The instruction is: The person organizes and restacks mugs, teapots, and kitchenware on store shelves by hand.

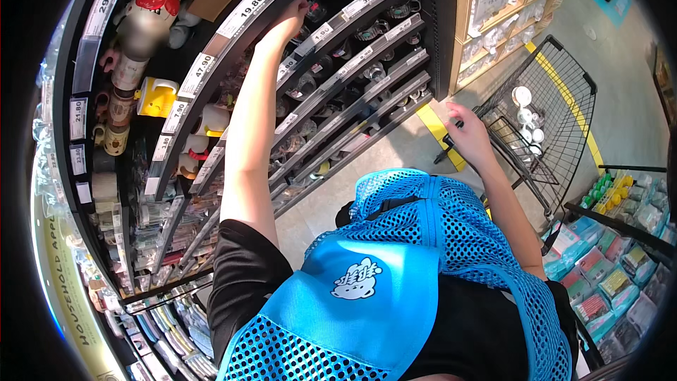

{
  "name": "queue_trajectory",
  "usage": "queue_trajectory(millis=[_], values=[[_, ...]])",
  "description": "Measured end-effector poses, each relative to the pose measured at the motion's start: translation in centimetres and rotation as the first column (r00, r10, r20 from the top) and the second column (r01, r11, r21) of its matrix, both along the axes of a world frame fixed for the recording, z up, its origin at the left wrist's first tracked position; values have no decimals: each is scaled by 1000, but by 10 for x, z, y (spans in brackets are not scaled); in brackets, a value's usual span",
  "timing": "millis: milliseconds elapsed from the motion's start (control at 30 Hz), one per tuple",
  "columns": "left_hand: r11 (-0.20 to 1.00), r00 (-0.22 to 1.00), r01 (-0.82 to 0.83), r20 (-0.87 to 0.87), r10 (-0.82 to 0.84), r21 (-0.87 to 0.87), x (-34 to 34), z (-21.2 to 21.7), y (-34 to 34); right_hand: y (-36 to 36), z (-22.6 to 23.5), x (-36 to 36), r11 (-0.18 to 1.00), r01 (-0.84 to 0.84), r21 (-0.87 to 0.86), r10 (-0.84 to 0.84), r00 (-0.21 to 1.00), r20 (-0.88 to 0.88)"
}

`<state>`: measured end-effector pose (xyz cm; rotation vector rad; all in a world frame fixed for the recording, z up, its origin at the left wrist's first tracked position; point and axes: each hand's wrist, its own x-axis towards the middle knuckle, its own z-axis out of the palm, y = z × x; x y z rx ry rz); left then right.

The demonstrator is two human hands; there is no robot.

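Observation:
My left arm stretches up to a dark shelf. The left hand (288, 20) is between two shelf edges, with its fingers curled together beside a small clear glass item (315, 9). The fingertips are partly hidden, so what they hold cannot be made out. Lower and to the right, my right hand (471, 135) is closed around the black handle (458, 124) of a wire shopping cart (564, 120). White round containers (525, 109) sit inside the cart. Clear glassware (303, 86) stands in rows along the curved shelves below my left hand.
On the left shelves are mugs, a yellow cup (156, 97) and a red-and-white figure-shaped item (154, 5). Price strips line the shelf edges. A wooden rack (462, 21) stands beyond the shelves. Packaged goods (613, 275) lie at lower right. Yellow floor tape (564, 85) passes the cart.

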<state>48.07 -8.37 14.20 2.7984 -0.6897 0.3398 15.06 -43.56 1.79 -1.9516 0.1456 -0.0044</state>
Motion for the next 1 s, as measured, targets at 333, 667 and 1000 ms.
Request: queue_trajectory(millis=[333, 667, 1000], values=[[987, 987, -158, 45, 157, 35, 23, -12, 34, 6, 10, 2, 995, -47, -86, 50, 998, 41], [962, 955, -260, 169, 242, 89, 49, -35, 67, -5, 3, -6, 994, -7, -107, 9, 1000, 13], [965, 925, 229, 337, -174, -130, -177, 5, -75, -237, -3, -17, 894, 443, -71, -438, 896, 76]])
